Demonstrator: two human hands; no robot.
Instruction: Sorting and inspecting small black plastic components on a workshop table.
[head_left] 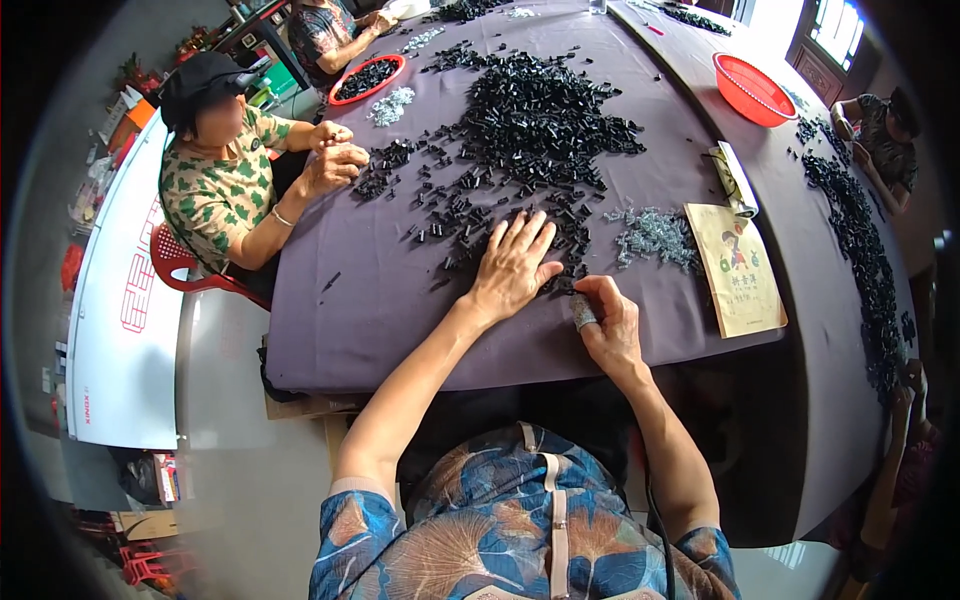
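Note:
My left hand [514, 266] lies with its fingers spread over the near edge of a big heap of small black plastic pieces [530, 120]. Close to its thumb, my right hand [612, 328] is closed, fingertips together beside a few black pieces; whatever they pinch is too small to make out. A pale wrap [583, 312] goes round one finger of that hand. Beyond the right hand is a small pile of clear, shiny little parts [655, 238].
A yellow booklet [738, 270] and a white device [735, 180] lie to the right. Farther off stand a red basket [752, 90] and a red tray [368, 80] of black pieces. A person in a leaf-patterned shirt [235, 170] sits at the left; others work around the purple-grey tablecloth [400, 330].

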